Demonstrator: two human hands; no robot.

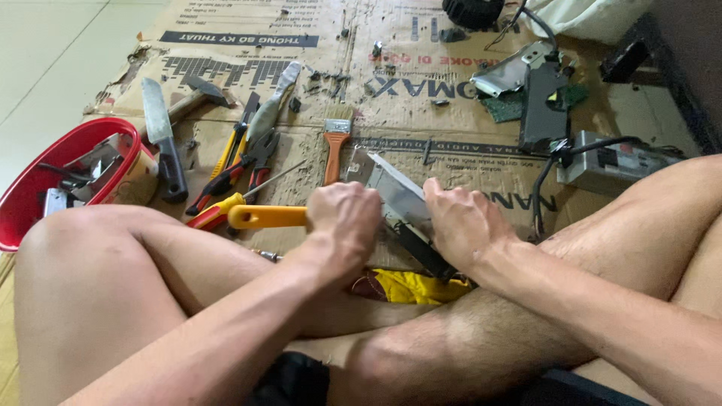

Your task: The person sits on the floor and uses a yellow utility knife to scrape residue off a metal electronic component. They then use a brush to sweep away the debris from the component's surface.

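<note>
I sit cross-legged on the floor, over flattened cardboard point(451, 162) that carries everything. My left hand point(344, 219) has its fingers clamped round a yellow tool handle point(267, 216) that sticks out to the left; the working end is hidden behind my fist, so I cannot tell what kind of tool it is. My right hand point(460, 223) presses down on a flat metal casing point(398, 194), fingers curled together over its right edge, holding it tilted. The casing lies between my two hands, just in front of my crossed shins, its far corner pointing toward a paintbrush point(336, 139) with an orange handle. Under my wrists a bit of yellow cloth point(410, 287) shows

To the left of the brush lie pliers point(252, 162) with red and black grips, a yellow-handled cutter point(229, 150) and a thin screwdriver point(241, 197) with a red and yellow grip. Further left lie a cleaver point(159, 124) with a black handle and a hammer point(197, 94). A red plastic bowl point(26, 192) with metal scraps sits at the far left, beside my knee. Far right, I see a green circuit board point(511, 105), a black bracket point(543, 105) and a grey metal box point(613, 162) with a black cable point(549, 177)
</note>
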